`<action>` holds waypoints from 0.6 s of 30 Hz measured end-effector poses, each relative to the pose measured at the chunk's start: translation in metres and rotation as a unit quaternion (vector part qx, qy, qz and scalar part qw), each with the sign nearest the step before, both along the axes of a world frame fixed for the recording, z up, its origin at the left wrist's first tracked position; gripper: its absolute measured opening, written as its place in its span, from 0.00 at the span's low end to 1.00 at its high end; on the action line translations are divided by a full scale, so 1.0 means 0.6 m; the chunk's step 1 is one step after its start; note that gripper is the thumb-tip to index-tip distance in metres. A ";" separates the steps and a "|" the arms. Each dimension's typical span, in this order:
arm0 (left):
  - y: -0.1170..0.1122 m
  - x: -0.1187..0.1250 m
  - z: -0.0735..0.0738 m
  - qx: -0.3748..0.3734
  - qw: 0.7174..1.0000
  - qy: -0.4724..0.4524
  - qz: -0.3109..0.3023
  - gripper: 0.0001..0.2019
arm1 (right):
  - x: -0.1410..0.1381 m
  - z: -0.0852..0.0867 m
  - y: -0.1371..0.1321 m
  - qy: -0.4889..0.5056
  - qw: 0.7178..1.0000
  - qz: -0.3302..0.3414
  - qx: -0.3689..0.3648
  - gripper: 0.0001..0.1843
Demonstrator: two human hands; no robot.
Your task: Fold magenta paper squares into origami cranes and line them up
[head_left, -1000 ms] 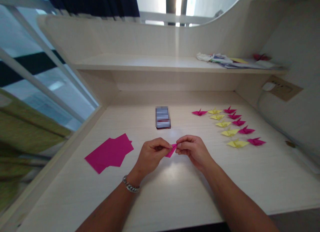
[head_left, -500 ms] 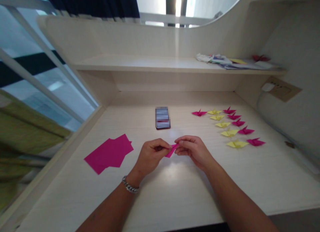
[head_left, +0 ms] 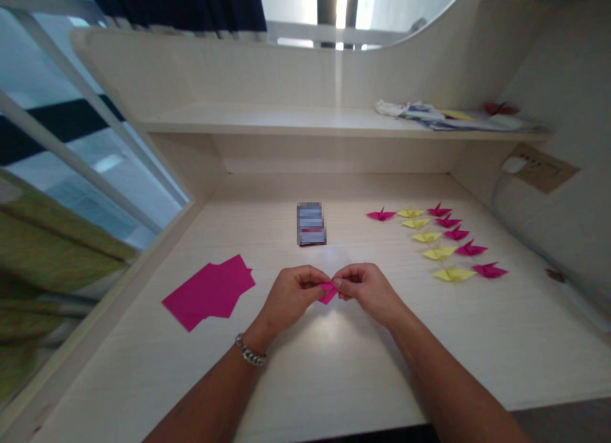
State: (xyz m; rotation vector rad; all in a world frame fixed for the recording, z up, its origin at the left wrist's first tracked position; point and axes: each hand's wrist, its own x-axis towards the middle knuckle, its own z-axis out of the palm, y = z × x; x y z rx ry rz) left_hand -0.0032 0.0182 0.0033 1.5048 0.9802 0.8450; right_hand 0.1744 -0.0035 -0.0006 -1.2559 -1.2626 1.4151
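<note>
A small folded piece of pink origami paper [head_left: 327, 295] is pinched between my two hands, just above the middle of the desk. My left hand [head_left: 292, 298] grips its left side with thumb and fingers closed. From the other side, my right hand [head_left: 366, 290] pinches the upper right part, its fingertips close to the left ones. The fingers cover much of the paper, so its exact fold is hidden. To the left lie several flat pink sheets [head_left: 210, 293] in an overlapping pile.
Pink paper cranes [head_left: 491, 270] and yellow paper cranes [head_left: 440, 253] stand in rows at the right. A phone [head_left: 311, 224] lies beyond my hands. Papers [head_left: 429, 115] rest on the shelf [head_left: 267, 121]. A plug with a cable [head_left: 514, 165] sits in the right wall socket.
My right hand has closed from a looser hold into a pinch, its fingertips nearer my left hand. The folded paper has turned slightly between them.
</note>
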 end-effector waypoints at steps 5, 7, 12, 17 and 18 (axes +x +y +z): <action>0.004 -0.003 0.003 -0.025 1.000 -0.003 -0.011 0.07 | 0.001 0.002 0.000 -0.018 1.000 -0.011 0.013 0.07; 0.005 -0.003 0.002 -0.070 0.997 -0.039 -0.001 0.09 | 0.001 0.003 0.000 -0.021 1.000 -0.018 0.013 0.07; 0.008 -0.003 -0.002 -0.135 0.986 -0.095 -0.001 0.11 | -0.002 0.001 0.000 -0.034 0.999 -0.026 0.027 0.06; 0.007 0.002 0.002 -0.094 0.995 -0.020 -0.005 0.09 | -0.004 0.000 0.000 -0.051 0.998 -0.024 0.034 0.06; 0.007 0.002 0.002 -0.086 0.996 -0.017 -0.002 0.09 | -0.004 0.000 0.001 -0.050 0.998 -0.024 0.034 0.07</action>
